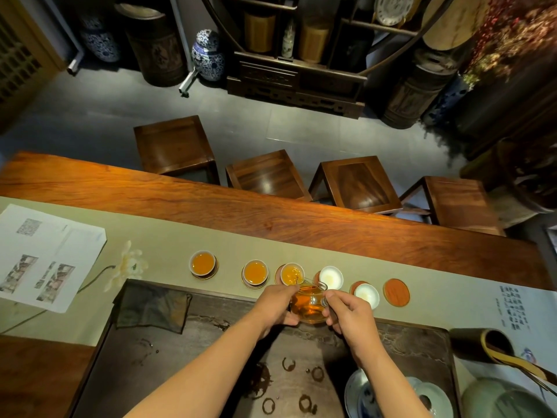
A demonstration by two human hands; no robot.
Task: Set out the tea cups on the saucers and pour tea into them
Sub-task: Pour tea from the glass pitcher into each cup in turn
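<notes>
A row of small white tea cups stands on round saucers along the green runner. The two leftmost cups [202,263] [255,272] hold amber tea. Over the third cup [292,273] a glass pitcher [310,306] of tea is tilted, and tea streams from its spout into that cup. My left hand [278,303] cradles the pitcher's left side and my right hand [346,312] grips its handle side. Two more cups [331,277] [366,295] to the right look nearly empty. One red saucer [396,292] at the right end carries no cup.
A dark stone tea tray [211,357] with wet ring marks and a folded dark cloth [152,307] lies under my arms. Blue-white porcelain [361,396] sits at the tray's right. Printed sheets [45,257] lie at left. A dark tool holder [482,345] rests at right. Several wooden stools [174,149] stand behind the table.
</notes>
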